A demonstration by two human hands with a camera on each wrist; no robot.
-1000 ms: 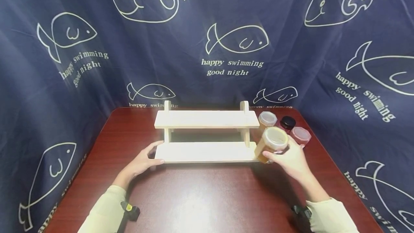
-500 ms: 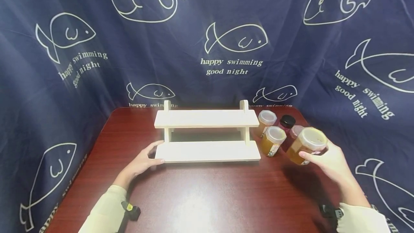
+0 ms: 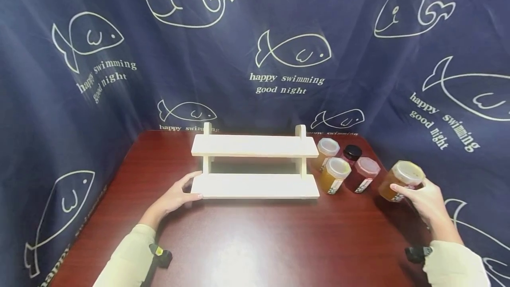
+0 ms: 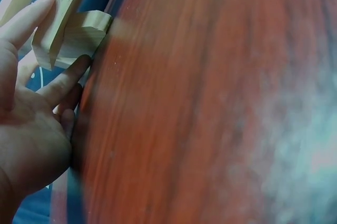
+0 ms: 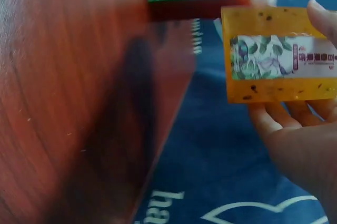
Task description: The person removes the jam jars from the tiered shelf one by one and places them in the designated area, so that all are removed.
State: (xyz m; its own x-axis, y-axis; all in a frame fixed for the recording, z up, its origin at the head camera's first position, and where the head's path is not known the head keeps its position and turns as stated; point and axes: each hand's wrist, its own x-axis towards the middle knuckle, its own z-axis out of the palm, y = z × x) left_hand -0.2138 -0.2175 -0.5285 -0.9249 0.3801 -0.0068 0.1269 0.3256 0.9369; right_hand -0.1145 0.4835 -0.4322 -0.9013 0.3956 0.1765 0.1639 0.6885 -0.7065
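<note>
My right hand (image 3: 428,198) grips a jar (image 3: 394,185) of amber contents with dark specks and a pale lid. Its leafy printed label faces the right wrist view, where thumb and fingers lie on opposite sides of the jar (image 5: 279,58). A shadow falls on the table below it. At the left end of a pale two-tier wooden shelf rack (image 3: 255,186), my left hand (image 3: 173,197) holds the lower board between thumb and fingers. The left wrist view has the thumb against the board's end (image 4: 50,39) and the other fingers lower down.
Between rack and right hand stand a yellow jar (image 3: 334,176), a dark red jar (image 3: 362,174), a black-lidded jar (image 3: 351,153) and a pale-lidded amber jar (image 3: 327,152). Blue printed curtain (image 3: 291,8) surrounds the reddish-brown table (image 3: 239,238) at back and sides.
The right hand has carried the amber jar rightward from the rack's lower right corner, past the dark red jar, towards the table's right edge. The left hand and rack stay in place.
</note>
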